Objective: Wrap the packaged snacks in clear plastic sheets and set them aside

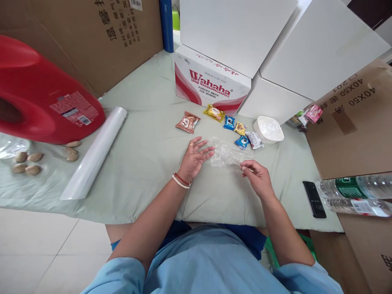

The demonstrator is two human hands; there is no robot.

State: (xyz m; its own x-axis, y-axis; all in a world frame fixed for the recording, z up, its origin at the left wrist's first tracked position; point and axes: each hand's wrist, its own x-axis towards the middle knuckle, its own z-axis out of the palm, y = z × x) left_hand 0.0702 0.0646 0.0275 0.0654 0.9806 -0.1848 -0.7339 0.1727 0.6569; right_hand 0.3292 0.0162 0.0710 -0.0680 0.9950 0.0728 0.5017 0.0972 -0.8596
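A crumpled clear plastic bag (228, 153) lies on the cloth-covered table between my hands. My right hand (255, 173) pinches its near right edge between thumb and fingers. At the bag's left side is my left hand (196, 158), palm turned up and fingers spread, the fingertips close to the plastic; whether they touch it I cannot tell. Beyond the bag lie a brown wrapped snack (188, 122), a yellow wrapped snack (214, 113), two blue packets (229, 122), a small yellow packet (240, 128) and a white packet (254, 140). A white bowl (268, 129) stands behind the white packet.
A Wahaha water carton (211, 81) and white boxes (232, 28) stand at the back. To the left are a red jug (45, 94), a plastic film roll (94, 155) and several brown nuts (32, 170). A phone (314, 199) and plastic bottles (357, 186) lie right.
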